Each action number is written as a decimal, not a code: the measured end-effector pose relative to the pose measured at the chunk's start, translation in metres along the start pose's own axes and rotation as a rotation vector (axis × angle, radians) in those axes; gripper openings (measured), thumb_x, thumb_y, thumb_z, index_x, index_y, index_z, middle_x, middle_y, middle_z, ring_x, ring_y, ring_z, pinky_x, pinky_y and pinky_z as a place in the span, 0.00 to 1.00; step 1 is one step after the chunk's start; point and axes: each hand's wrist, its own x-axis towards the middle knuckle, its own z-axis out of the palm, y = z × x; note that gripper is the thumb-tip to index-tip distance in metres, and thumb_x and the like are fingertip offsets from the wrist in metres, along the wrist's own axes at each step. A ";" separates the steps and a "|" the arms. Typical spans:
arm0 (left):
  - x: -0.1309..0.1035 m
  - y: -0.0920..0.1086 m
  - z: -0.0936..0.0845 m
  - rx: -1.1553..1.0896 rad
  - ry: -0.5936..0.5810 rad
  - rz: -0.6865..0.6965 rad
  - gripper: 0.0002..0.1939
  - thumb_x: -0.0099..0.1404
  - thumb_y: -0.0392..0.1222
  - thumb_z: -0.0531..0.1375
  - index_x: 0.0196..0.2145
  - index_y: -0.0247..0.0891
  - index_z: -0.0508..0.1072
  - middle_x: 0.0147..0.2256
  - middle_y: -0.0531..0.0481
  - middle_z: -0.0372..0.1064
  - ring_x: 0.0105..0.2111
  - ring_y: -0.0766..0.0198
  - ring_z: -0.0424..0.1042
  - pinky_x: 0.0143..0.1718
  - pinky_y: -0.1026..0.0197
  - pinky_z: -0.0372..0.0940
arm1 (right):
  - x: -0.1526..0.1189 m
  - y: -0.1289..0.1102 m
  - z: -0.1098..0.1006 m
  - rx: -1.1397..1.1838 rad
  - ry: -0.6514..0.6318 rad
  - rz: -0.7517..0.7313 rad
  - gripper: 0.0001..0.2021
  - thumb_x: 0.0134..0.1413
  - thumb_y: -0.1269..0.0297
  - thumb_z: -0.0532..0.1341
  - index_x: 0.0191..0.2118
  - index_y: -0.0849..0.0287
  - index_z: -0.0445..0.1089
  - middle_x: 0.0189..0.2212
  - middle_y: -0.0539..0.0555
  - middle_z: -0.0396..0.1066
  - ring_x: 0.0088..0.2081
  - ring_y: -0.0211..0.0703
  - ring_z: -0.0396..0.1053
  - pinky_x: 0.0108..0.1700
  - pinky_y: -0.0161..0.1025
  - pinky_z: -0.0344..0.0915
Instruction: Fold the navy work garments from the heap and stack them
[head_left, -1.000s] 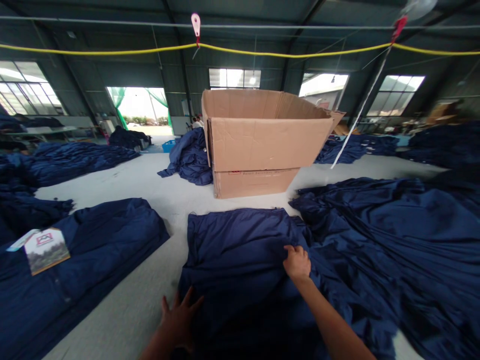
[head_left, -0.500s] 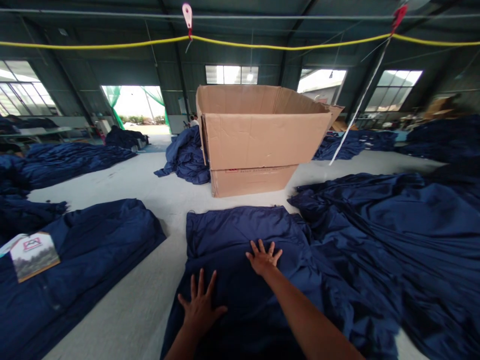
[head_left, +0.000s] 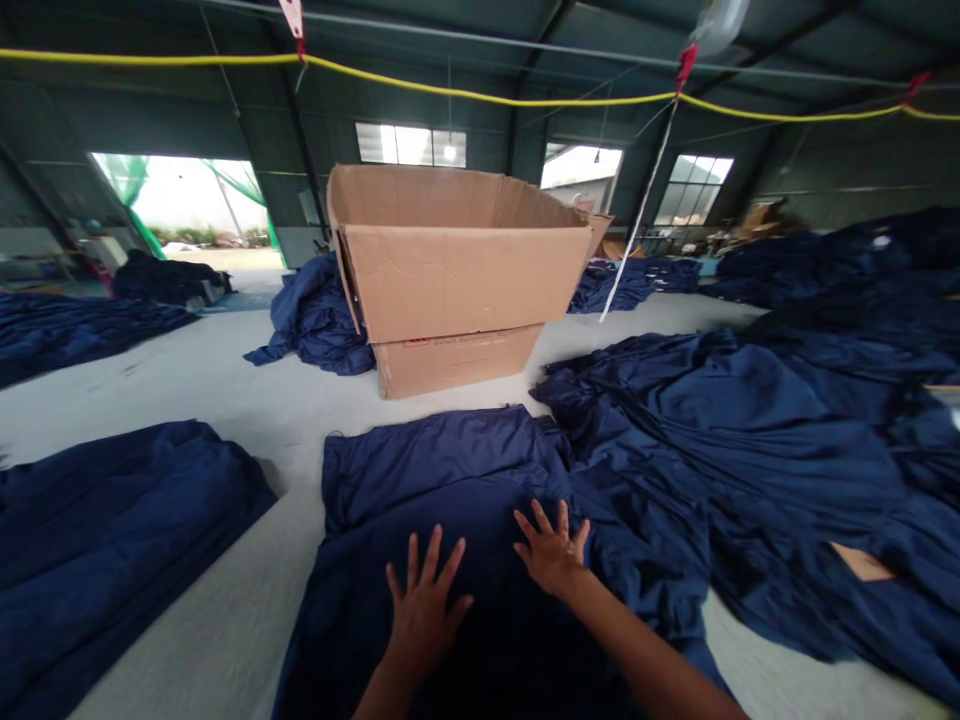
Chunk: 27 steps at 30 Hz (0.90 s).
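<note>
A piece of dark navy fabric (head_left: pixel 450 500) lies spread in front of me, its far edge folded and roughly straight. My left hand (head_left: pixel 426 612) is over its lower middle, palm down, fingers spread. Farther up and to the right, my right hand (head_left: pixel 553 552) is over the same cloth, fingers spread too. Neither hand grips anything. The cloth's near part is in dark shadow, and its right side is wrinkled, running up against a larger heap of navy fabric (head_left: pixel 787 430).
Beyond the cloth stands a large open cardboard box (head_left: pixel 465 285). Another folded navy bundle (head_left: pixel 127 530) lies at left, across a strip of pale floor (head_left: pixel 217 610). A navy pile (head_left: pixel 322 315) sits beside the box. A yellow cable (head_left: pixel 487 98) runs overhead, with a white cord (head_left: pixel 637 220) hanging down.
The view has turned to the right, so the box and cloth sit farther left. Over the cloth, both hands have shifted rightward, and the right hand is also nearer to me. Both stay spread.
</note>
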 end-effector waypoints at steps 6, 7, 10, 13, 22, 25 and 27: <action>0.013 0.041 0.009 0.090 -0.186 -0.026 0.34 0.55 0.46 0.54 0.60 0.52 0.54 0.66 0.49 0.35 0.64 0.38 0.29 0.54 0.24 0.26 | -0.011 0.055 0.014 0.222 -0.088 -0.140 0.27 0.57 0.56 0.49 0.63 0.40 0.46 0.66 0.44 0.37 0.65 0.64 0.27 0.56 0.73 0.35; 0.017 0.050 0.008 0.097 -0.154 -0.005 0.33 0.55 0.45 0.54 0.60 0.49 0.57 0.66 0.47 0.36 0.64 0.38 0.29 0.54 0.25 0.26 | -0.011 0.062 0.012 0.255 -0.060 -0.159 0.27 0.57 0.59 0.49 0.63 0.42 0.48 0.66 0.45 0.39 0.65 0.61 0.29 0.58 0.70 0.37; 0.031 0.090 0.005 -0.005 -0.069 0.199 0.30 0.57 0.42 0.50 0.59 0.44 0.58 0.66 0.50 0.36 0.65 0.48 0.28 0.60 0.34 0.30 | -0.010 0.087 0.001 0.339 0.095 -0.163 0.27 0.54 0.68 0.50 0.61 0.51 0.54 0.64 0.51 0.46 0.65 0.50 0.37 0.61 0.59 0.42; 0.045 0.139 0.006 -0.147 -0.073 0.404 0.31 0.59 0.41 0.48 0.61 0.46 0.54 0.66 0.56 0.36 0.65 0.56 0.30 0.64 0.45 0.35 | -0.003 0.118 -0.009 0.398 0.238 -0.133 0.26 0.53 0.72 0.49 0.59 0.60 0.59 0.60 0.56 0.57 0.62 0.45 0.49 0.63 0.45 0.45; 0.062 0.233 0.042 -0.207 -0.083 0.214 0.38 0.46 0.46 0.63 0.55 0.33 0.63 0.57 0.39 0.59 0.57 0.44 0.54 0.55 0.48 0.53 | 0.015 0.155 0.000 0.558 0.244 -0.048 0.16 0.50 0.74 0.53 0.41 0.59 0.75 0.41 0.58 0.75 0.47 0.48 0.70 0.53 0.41 0.61; 0.065 0.229 0.038 -0.333 -0.004 0.117 0.15 0.56 0.36 0.55 0.42 0.38 0.71 0.46 0.44 0.70 0.51 0.54 0.64 0.51 0.56 0.58 | 0.018 0.154 -0.006 0.617 0.259 -0.103 0.18 0.51 0.75 0.50 0.44 0.62 0.73 0.44 0.59 0.73 0.49 0.46 0.68 0.55 0.40 0.60; 0.070 0.215 0.027 -0.459 0.066 0.030 0.15 0.62 0.35 0.47 0.41 0.39 0.70 0.39 0.46 0.73 0.43 0.61 0.70 0.45 0.62 0.60 | 0.020 0.155 -0.012 0.668 0.259 -0.120 0.20 0.51 0.75 0.49 0.48 0.63 0.71 0.45 0.58 0.73 0.49 0.45 0.68 0.54 0.38 0.60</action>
